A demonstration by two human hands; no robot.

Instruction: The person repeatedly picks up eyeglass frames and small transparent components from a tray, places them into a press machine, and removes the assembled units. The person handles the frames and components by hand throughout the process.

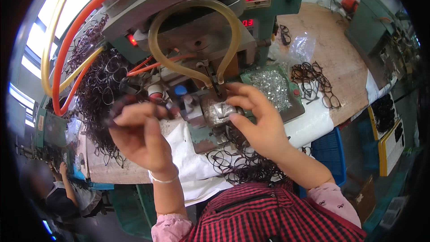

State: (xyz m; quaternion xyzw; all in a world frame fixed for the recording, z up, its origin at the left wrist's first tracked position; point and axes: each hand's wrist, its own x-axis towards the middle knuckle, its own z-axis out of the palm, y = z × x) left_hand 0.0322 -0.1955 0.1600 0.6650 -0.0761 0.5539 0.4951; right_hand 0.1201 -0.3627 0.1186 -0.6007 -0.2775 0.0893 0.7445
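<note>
1. Dark plastic eyeglass frame point(134, 107) is in our left hand point(141, 134), with the fingers closed around it, just left of the green press machine point(201, 40).
2. Our right hand point(260, 121) is half closed at the metal fixture point(221, 110) under the press head; its fingertips point(235, 90) touch or pinch something small there, but we cannot tell what it is.
3. To do this step well, we judge that the frame should come level into the fixture, and our fingers should stay away from the part under the head.
4. The frame is blurred, so its exact shape is hard to see.
5. The fixture is partly covered by our right hand and the yellowish hose point(154, 40).
6. The tray of small metal parts point(271, 87) stands just beside our right hand, and a pile of dark frames point(101, 89) lies on the surface point(331, 58) at the left.
</note>
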